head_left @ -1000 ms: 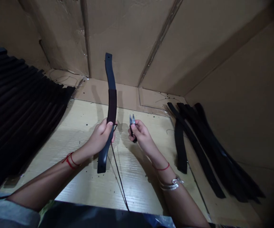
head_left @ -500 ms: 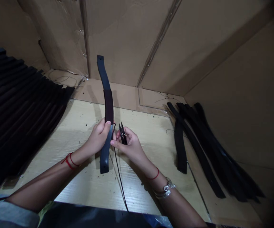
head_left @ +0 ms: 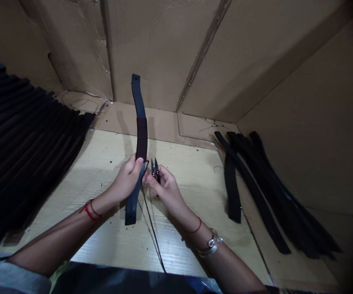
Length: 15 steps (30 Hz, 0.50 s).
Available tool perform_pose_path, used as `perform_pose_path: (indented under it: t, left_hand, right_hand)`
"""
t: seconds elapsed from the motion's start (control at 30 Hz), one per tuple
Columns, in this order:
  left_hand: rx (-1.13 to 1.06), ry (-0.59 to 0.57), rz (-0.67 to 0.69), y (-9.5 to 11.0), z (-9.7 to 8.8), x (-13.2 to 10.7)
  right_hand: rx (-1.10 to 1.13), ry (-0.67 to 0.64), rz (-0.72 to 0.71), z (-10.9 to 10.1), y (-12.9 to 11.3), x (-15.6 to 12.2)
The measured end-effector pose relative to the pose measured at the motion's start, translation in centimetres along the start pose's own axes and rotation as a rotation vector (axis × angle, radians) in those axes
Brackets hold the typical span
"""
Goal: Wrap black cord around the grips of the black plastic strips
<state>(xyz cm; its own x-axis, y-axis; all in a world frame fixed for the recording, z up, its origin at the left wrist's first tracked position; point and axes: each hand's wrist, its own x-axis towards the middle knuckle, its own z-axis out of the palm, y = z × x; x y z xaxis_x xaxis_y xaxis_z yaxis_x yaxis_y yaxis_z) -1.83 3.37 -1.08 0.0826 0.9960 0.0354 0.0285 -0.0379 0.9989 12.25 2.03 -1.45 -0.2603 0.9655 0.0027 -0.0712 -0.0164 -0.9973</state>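
My left hand (head_left: 128,177) is closed around a long, slightly curved dark strip (head_left: 139,100), held upright above the table. A dark brown wrap (head_left: 141,139) covers its middle, and the thumb presses at the wrap's lower edge. From that edge a dark cord (head_left: 152,222) hangs down to the table's near edge. In my right hand (head_left: 163,183) are small black thread snips (head_left: 155,168), blades pointing up and slightly apart. The right fingertips are close beside the cord; whether they pinch it I cannot tell.
Many dark strips (head_left: 26,139) lie stacked in a row at the left. Several more black strips (head_left: 256,188) lie in a loose pile at the right. Cardboard walls (head_left: 152,49) enclose the back and right of the pale table (head_left: 109,237). Dark crumbs are scattered about.
The strip has tilted, its top moving right and its bottom left. The snips' blades have spread a little and shifted slightly left in my right hand.
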Motion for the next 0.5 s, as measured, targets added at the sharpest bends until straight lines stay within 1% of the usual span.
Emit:
perform_pose_path:
  t: [0.07, 0.13, 0.23, 0.37, 0.43, 0.5]
  left_hand:
    - [0.014, 0.003, 0.012, 0.00, -0.02, -0.01]
    - [0.019, 0.001, 0.027, -0.05, -0.05, 0.01]
    - [0.007, -0.009, 0.037, -0.06, -0.09, 0.10]
    - [-0.020, -0.017, 0.030, 0.29, -0.14, 0.16]
    - [-0.044, -0.036, 0.019, 0.43, -0.11, 0.09]
    - [-0.073, -0.061, 0.002, 0.42, -0.01, -0.05]
  right_hand:
    - [-0.014, 0.041, 0.011, -0.11, -0.02, 0.03]
    - [-0.061, 0.067, -0.011, -0.17, -0.02, 0.07]
    - [-0.089, 0.067, -0.043, -0.09, 0.00, 0.09]
    - [-0.077, 0.088, -0.045, -0.05, 0.16, 0.05]
    - [-0.026, 0.087, -0.005, -0.10, 0.30, 0.02]
    - [0.072, 0.060, 0.062, -0.12, 0.39, -0.01]
